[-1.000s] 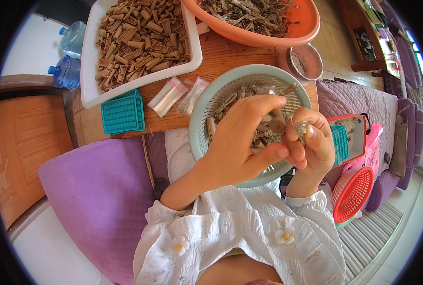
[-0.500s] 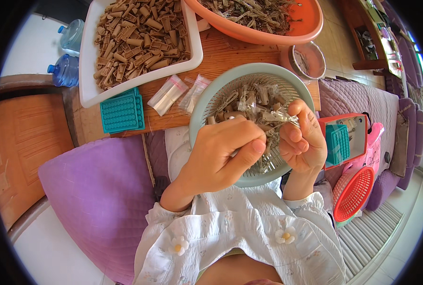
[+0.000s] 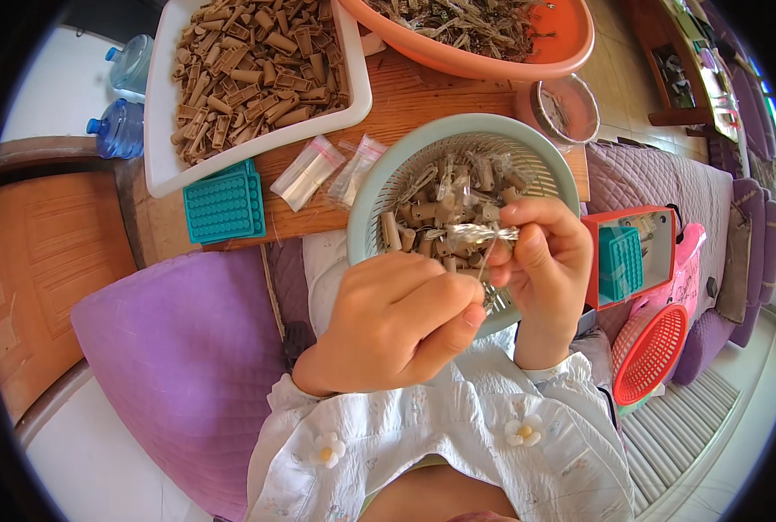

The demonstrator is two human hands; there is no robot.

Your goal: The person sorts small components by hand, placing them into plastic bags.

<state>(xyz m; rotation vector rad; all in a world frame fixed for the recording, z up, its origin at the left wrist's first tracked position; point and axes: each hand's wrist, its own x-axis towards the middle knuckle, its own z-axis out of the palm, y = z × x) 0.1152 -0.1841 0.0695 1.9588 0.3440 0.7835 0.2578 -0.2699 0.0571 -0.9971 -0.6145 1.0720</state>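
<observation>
- Here is the right hand (image 3: 551, 274), up over the right part of a pale green basket (image 3: 363, 217), its grip narrow, thumb and fingers pinching one end of a shiny, clear-and-silver bundle (image 3: 473, 233).
- That bundle lies nearly level, its free end pointing left, right above the basket's load.
- And down from the pinch runs a thin strand (image 3: 485, 263), slanting toward the left hand (image 3: 396, 313)!
- The left hand is curled tight at the basket's near side, thumb pressed along the forefinger; the strand reaches that grip, but whether it is pinched there, nobody can tell from this angle.
- Inside the basket, brown pieces (image 3: 423, 211) mix with clear wrapped bits.
- Beyond it, the wooden tabletop (image 3: 405, 97) carries a white tray (image 3: 359, 78) heaped with brown half-round parts (image 3: 262, 78).
- Next to that tray, an orange basin (image 3: 566, 39) full of tangled, clear-wrapped strands (image 3: 466, 26), and a see-through tub (image 3: 579, 113) just beneath it.
- Along the tabletop's near edge: teal moulded trays (image 3: 222, 207), then small clear bags (image 3: 308, 174) beside the basket.
- Off to the right, a red-sided box (image 3: 591, 261) holds another teal tray (image 3: 618, 263), with a red basket (image 3: 649, 357) below.
</observation>
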